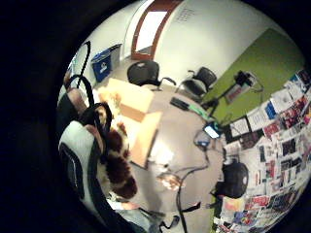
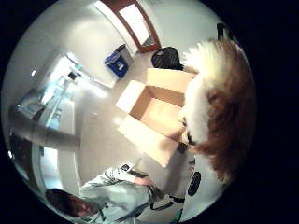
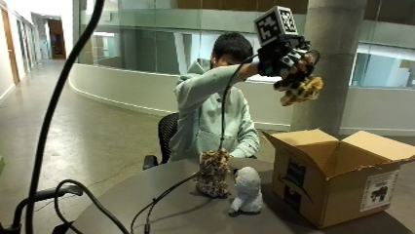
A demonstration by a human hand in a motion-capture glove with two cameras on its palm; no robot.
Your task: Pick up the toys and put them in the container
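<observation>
Grip: your gloved right hand (image 3: 285, 56) is raised high, above the open box, its fingers curled round a plush toy (image 3: 298, 87).
Held toy: brown, tan and white fur; it hangs just below your grip in the outside view, and fills the side of the thumb-side palm view (image 2: 217, 126), right against the palm.
Box: the cardboard box (image 3: 337, 180) stands on the desk (image 3: 175, 204) well below your grip, flaps spread, its brown inside open to the palm (image 2: 156, 112).
Other toys: a spotted brown toy (image 3: 214, 173) and a grey toy (image 3: 246, 190) stand touching each other on the desk, just beside the box and well below your grip, off toward your body.
Body: you sit behind the desk, right arm lifted.
</observation>
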